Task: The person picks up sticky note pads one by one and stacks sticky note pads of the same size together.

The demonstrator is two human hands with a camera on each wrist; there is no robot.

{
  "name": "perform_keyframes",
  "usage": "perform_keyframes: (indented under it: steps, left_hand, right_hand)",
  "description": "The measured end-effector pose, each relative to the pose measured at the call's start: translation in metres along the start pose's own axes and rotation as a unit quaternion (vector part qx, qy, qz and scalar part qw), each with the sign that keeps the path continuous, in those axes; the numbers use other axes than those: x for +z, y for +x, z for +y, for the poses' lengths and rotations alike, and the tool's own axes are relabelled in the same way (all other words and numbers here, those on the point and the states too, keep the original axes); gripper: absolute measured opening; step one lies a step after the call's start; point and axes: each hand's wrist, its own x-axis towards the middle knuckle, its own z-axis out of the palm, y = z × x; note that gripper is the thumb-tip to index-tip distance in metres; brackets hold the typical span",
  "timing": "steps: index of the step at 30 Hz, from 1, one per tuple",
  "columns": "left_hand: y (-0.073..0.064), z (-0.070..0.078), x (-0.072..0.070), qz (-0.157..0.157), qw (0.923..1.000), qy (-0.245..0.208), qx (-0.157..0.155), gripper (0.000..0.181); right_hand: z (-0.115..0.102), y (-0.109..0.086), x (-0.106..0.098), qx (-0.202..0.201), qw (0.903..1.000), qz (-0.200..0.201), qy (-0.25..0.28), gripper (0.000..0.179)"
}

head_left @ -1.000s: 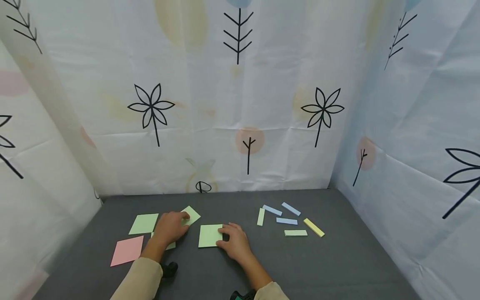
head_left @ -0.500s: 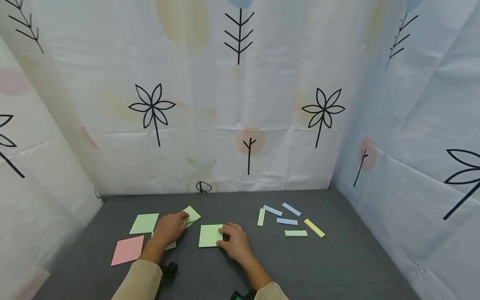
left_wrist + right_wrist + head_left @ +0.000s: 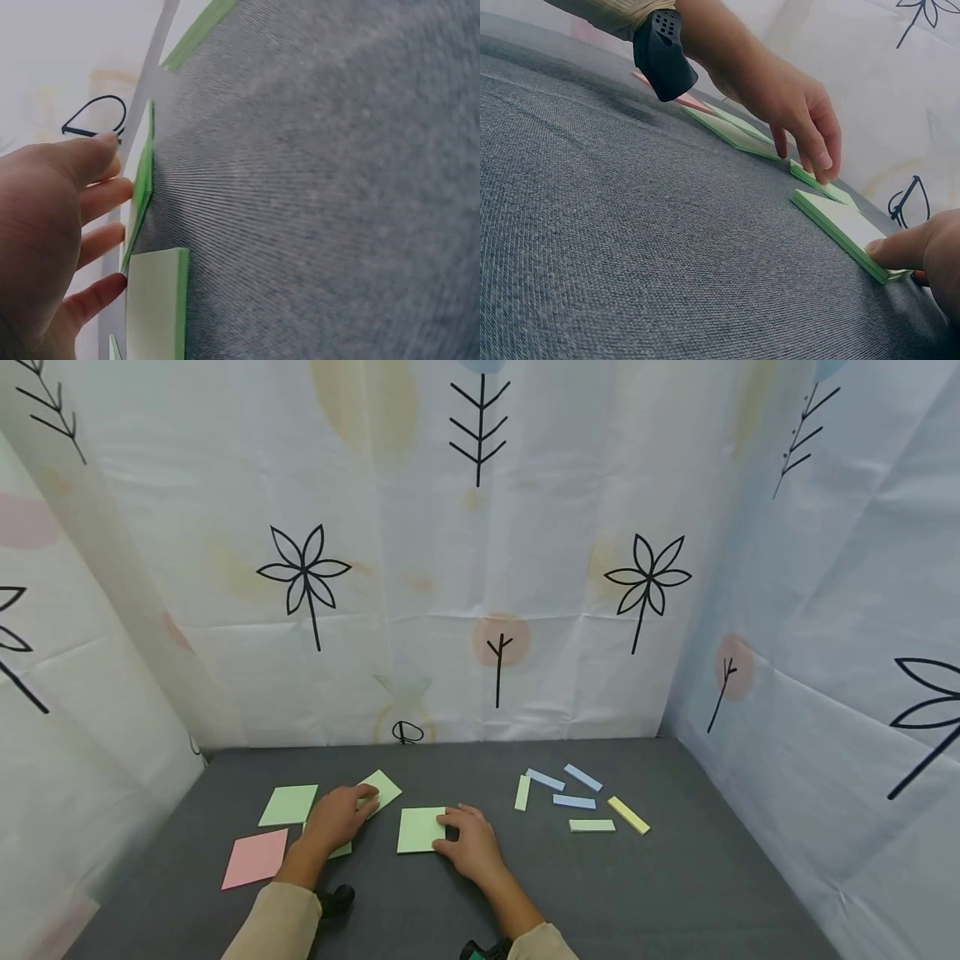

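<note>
Thin pale-green squares that look like sticky-note pads lie on the dark grey table. My left hand (image 3: 341, 818), fingers loosely bent, reaches over a green pad turned at an angle (image 3: 385, 789). In the right wrist view its fingertips meet or nearly meet that pad. Beneath the left hand another green pad (image 3: 341, 850) is mostly hidden. My right hand (image 3: 471, 843) holds the right side of the middle green sticky-note pad (image 3: 418, 830) between thumb and fingers; the pad lies flat. In the right wrist view the thumb (image 3: 900, 251) presses on its edge.
Farther left lie a green square (image 3: 288, 805) and a pink square (image 3: 255, 858). To the right are small strips: several blue (image 3: 574, 802) and green (image 3: 592, 826), plus a yellow one (image 3: 628, 816). Patterned white cloth (image 3: 555, 527) encloses the table's back and sides.
The left hand's fingers shift slightly at the angled green pad, which looks flatter now. The right hand and its pad stay in place.
</note>
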Motion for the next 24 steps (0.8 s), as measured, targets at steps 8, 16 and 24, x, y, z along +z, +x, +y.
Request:
perform_keyframes:
  steps: [8, 16, 24]
  left_hand:
    - [-0.0037, -0.0065, 0.0003, 0.052, 0.9986, 0.005, -0.006, 0.029]
    - [-0.0085, -0.0028, -0.0072, 0.045, 0.9976, 0.020, -0.049, 0.036]
    - [-0.0089, -0.0011, -0.0043, 0.039, 0.9941, 0.075, -0.067, 0.051]
  right_hand:
    - [-0.0009, 0.0004, 0.0010, -0.001, 1.0000, 0.002, 0.001, 0.037]
    - [0.0002, 0.0010, 0.0004, -0.006, 1.0000, 0.006, -0.001, 0.037]
    - [0.0013, 0.0003, 0.0007, -0.004, 1.0000, 0.003, 0.005, 0.037]
